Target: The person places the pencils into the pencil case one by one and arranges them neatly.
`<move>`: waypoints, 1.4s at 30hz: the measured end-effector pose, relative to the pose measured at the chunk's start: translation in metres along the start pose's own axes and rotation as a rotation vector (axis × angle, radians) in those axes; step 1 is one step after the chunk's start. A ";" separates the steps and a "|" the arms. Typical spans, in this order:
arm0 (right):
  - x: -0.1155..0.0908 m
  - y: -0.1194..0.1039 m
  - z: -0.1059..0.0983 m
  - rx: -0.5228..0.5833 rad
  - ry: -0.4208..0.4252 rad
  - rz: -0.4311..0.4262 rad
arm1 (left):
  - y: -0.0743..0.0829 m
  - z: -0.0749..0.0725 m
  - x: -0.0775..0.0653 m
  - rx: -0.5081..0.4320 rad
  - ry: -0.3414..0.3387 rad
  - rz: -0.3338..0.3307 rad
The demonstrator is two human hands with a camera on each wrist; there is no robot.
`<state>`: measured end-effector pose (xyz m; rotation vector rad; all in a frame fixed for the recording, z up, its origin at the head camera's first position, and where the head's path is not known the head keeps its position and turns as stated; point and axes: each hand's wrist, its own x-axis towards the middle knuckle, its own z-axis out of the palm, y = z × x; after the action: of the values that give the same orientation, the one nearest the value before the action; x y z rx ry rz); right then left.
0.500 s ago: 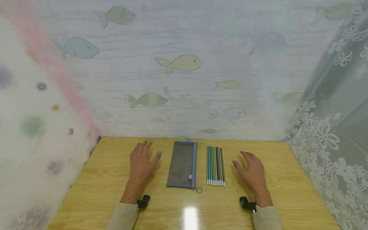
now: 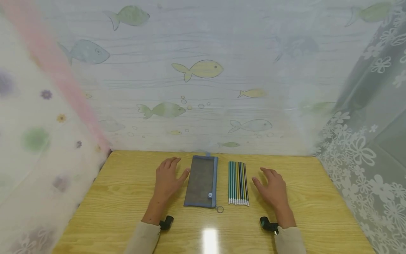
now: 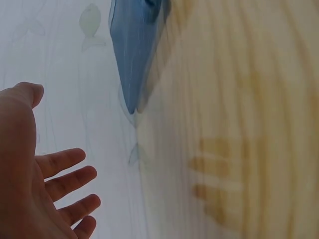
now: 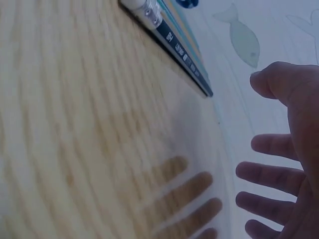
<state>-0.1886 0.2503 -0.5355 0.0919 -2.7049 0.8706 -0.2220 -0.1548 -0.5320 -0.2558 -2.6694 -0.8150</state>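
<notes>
Pencil pouch (image 2: pixel 200 181) lies flat on the table (image 2: pixel 123 183), close to the far edge and about midway between the left and right edges, with a row of pencils (image 2: pixel 239 183) just to its right. Its long axis runs from the far edge toward the near one, leaning slightly; the blue zip (image 2: pixel 214 181) follows its right side, a small tab (image 2: pixel 208 154) points to the far edge, and a ring (image 2: pixel 223 209) sits at its near right corner. The pencils lie side by side along nearly the same line, eraser ends (image 2: pixel 236 202) toward the near edge.

We see the left hand (image 2: pixel 168 180) beside the pouch, fingers loosely spread, thumb just beside its left border, holding nothing. The right hand (image 2: pixel 272 188) is near the pencils on their right, its fingers likewise relaxed, apart and without a grip.

We judge the pouch light, soft and hardly fragile, its mesh likely to sag if lifted by one corner; the firmer zip side and bound border look the best places to take hold. We expect the pencils to be stiff, light and smooth, apt to roll if nudged, and best grasped around mid-length.
</notes>
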 end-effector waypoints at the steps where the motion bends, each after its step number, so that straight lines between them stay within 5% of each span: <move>1: 0.001 -0.001 0.001 0.006 -0.001 0.005 | 0.002 0.002 0.000 -0.002 0.001 0.005; 21: 0.021 -0.023 0.009 0.089 -0.073 0.070 | 0.066 0.042 0.012 -0.087 -0.040 0.055; 34: 0.018 -0.021 0.014 0.036 -0.113 0.089 | 0.087 0.061 -0.005 -0.022 -0.053 0.099; 42: 0.020 -0.025 0.013 0.048 -0.174 0.123 | 0.093 0.071 -0.011 0.134 -0.027 0.124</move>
<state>-0.2071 0.2224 -0.5257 0.0122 -2.8762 1.0071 -0.2062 -0.0388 -0.5435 -0.3961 -2.6882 -0.5968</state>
